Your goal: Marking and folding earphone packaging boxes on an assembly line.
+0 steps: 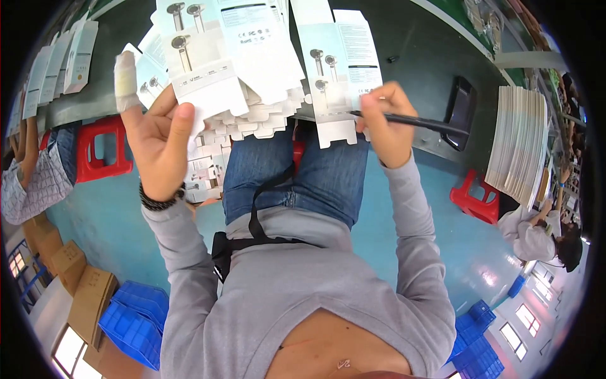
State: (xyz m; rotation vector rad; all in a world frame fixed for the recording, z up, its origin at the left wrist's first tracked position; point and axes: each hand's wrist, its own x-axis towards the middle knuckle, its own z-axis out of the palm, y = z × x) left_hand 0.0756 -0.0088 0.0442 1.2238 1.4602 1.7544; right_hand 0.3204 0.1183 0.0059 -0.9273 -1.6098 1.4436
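My left hand [156, 136], its raised index finger wrapped in white, grips the lower corner of a flat printed carton [199, 54] between thumb and fingers. The carton shows pictures of a handheld device and lies over a fanned pile of flat cartons [268, 114]. My right hand [388, 123] is closed round a black pen [432, 123]. The pen's tip meets, or is just above, the lower printed part of another flat carton [328, 69], right of the pile. My right fingers are at that carton's right edge.
The dark table [416, 38] holds a black phone-like device [461, 112], a tall stack of flat cartons [516, 142] at right and upright boxes [79, 57] at left. Red stools [104, 148], blue crates [134, 319] and brown cardboard boxes [91, 294] stand around. Other people sit at both sides.
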